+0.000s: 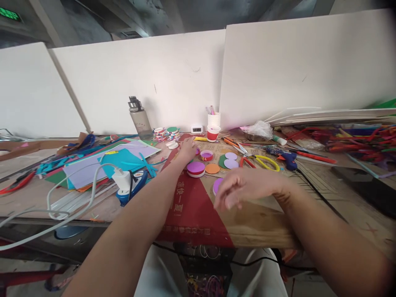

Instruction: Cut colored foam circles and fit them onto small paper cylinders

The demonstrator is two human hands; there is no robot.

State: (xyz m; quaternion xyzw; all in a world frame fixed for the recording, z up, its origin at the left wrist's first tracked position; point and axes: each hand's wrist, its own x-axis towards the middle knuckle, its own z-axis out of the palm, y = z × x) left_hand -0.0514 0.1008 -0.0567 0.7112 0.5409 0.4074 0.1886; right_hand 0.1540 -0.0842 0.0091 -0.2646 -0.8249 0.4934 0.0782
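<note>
My left hand (187, 149) reaches far across the table, fingers stretched toward small white and purple pieces near a short ring with a red band (206, 155). Its fingers look spread and hold nothing I can see. My right hand (244, 190) hovers nearer to me, fingers loosely curled and apart, just above a purple paper disc (216, 186). A round purple-topped lid with a red and white rim (196, 169) lies between the hands, beside an orange disc (212, 168) and pale lilac discs (230, 160).
Coloured paper sheets (102, 163) lie at the left with a blue glue gun (133, 185) and white cable. A grey water bottle (140, 119), stacked paper cups (213, 127), yellow-handled pliers (266, 162) and a heap of pipe cleaners (355, 140) stand around. White boards wall the back.
</note>
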